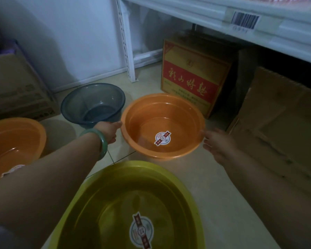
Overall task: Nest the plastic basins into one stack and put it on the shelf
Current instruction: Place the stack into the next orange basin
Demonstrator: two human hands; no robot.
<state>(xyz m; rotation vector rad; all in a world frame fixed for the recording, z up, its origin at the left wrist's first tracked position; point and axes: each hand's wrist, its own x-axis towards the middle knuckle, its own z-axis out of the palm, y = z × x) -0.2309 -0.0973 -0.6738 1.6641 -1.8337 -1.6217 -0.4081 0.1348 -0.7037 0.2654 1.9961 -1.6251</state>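
Observation:
An orange basin with a round sticker inside is held level in the middle of the view. My left hand grips its left rim and my right hand grips its right rim. A larger yellow basin with a sticker lies on the floor just below it, nearest to me. A grey see-through basin stands on the floor behind my left hand. Another orange basin sits at the left edge, partly hidden by my left forearm. The white shelf runs across the top right.
A red and yellow carton stands on the floor under the shelf, with brown cardboard boxes to its right. More cartons lean against the wall at the left. A white shelf upright meets the tiled floor behind the basins.

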